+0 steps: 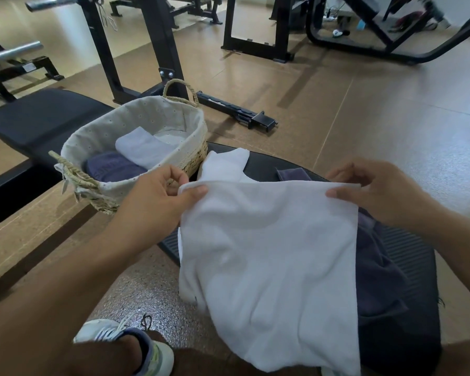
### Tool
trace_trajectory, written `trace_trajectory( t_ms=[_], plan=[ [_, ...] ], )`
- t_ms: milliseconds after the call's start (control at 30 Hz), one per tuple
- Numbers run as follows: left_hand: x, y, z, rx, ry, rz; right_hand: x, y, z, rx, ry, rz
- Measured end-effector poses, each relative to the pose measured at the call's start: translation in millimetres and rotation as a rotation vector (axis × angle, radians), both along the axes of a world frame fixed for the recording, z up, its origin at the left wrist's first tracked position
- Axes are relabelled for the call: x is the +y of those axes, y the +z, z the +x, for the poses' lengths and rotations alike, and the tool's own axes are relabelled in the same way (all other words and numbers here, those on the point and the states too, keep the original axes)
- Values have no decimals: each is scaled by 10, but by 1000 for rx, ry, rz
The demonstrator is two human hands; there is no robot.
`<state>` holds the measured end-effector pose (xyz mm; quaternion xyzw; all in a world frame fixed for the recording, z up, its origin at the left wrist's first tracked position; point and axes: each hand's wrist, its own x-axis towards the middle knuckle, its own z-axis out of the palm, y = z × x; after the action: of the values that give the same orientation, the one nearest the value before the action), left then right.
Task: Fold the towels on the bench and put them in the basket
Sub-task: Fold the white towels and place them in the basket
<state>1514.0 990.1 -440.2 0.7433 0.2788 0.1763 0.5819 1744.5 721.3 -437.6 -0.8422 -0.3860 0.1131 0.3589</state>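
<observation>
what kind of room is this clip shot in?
Most likely a gym. A padded black bench sits on the left, black steel rack frames stand behind it, and a chrome barbell end pokes in at far left. The floor looks like tan rubber tile.

The black bench [407, 253] carries the woven basket [136, 126], a white towel [225, 165] and dark purple towels [377, 267].
</observation>
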Motion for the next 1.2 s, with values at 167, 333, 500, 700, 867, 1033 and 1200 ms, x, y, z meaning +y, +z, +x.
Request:
trace_trajectory(
  t_ms=[167,333,500,700,867,1033,1200],
  plan=[
    [274,-125,13,41,81,-43,-38,134,-96,61,120,68],
    [318,-116,62,90,61,-58,-54,163,-100,88,130,-107],
    [320,16,37,108,20,-108,-83,193,-52,69,107,-283],
    [285,97,-3,43,-48,-196,-73,183,-144,84,201,-377],
    [331,59,-20,97,-68,-140,-72,167,-101,76,111,-286],
    [349,49,-4,131,-49,-74,-82,152,-76,45,9,-157],
    [340,29,-12,181,-42,-45,-81,200,-94,0,37,-236]
  ],
)
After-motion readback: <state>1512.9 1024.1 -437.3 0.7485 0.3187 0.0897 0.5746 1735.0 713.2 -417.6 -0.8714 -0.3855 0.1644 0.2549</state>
